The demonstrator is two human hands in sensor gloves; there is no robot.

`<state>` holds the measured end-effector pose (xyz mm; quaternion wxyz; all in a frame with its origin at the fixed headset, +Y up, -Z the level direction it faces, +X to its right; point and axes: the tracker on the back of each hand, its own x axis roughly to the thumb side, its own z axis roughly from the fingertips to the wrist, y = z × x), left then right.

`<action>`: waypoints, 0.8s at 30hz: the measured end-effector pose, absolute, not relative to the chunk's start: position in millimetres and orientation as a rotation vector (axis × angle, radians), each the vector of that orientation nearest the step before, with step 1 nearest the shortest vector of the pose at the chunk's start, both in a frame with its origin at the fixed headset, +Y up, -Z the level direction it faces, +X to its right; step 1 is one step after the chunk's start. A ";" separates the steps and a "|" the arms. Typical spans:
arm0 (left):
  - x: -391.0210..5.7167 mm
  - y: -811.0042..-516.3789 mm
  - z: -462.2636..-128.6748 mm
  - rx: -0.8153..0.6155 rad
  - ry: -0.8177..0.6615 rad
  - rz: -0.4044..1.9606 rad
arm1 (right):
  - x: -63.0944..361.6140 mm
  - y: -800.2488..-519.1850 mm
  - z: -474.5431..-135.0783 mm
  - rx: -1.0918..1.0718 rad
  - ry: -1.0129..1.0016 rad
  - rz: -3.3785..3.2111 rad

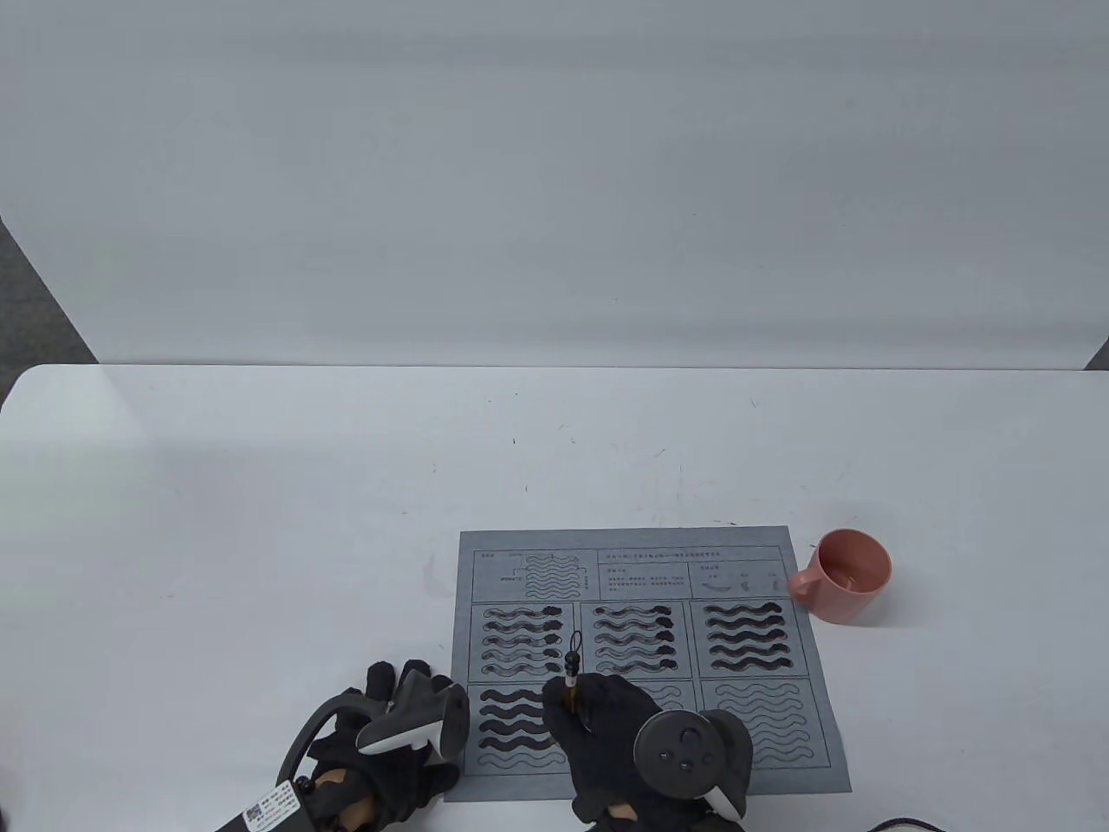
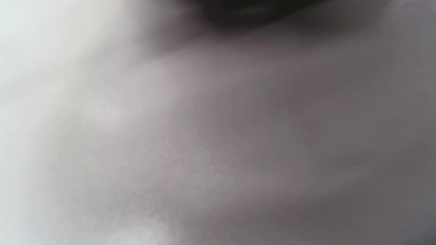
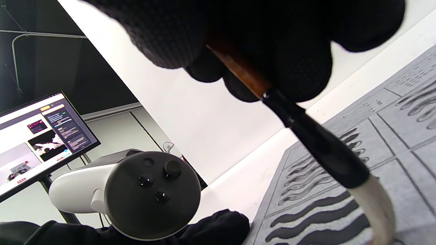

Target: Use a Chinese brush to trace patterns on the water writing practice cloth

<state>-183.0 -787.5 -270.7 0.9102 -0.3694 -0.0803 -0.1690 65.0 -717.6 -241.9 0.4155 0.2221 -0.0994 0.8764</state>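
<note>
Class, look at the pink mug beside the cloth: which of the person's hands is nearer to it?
The right hand is nearer. It grips the brush over the cloth's lower middle, left of the pink mug. The left hand rests at the cloth's lower left edge, farther away.

cloth [image 1: 645,659]: grey, flat on table | brush [image 3: 316,139]: brown-black, tilted, tip on cloth

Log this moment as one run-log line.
right hand: grips brush | tip: on cloth, lower-left panel | left hand: at cloth's left edge | cup: right
</note>
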 end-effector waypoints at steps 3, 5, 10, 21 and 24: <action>-183.0 -787.5 -270.7 -0.762 -0.166 -0.349 | 65.1 -717.3 -242.1 0.554 -0.253 2.207; -183.0 -787.6 -270.7 -0.762 -0.166 -0.348 | 65.3 -717.4 -241.8 0.549 -0.256 2.211; -183.0 -787.5 -270.7 -0.762 -0.166 -0.349 | 64.8 -716.8 -241.6 0.556 -0.263 2.219; -183.0 -787.5 -270.7 -0.762 -0.166 -0.349 | 65.4 -716.2 -241.9 0.550 -0.270 2.216; -183.0 -787.5 -270.7 -0.762 -0.166 -0.349 | 65.2 -716.4 -241.8 0.550 -0.267 2.214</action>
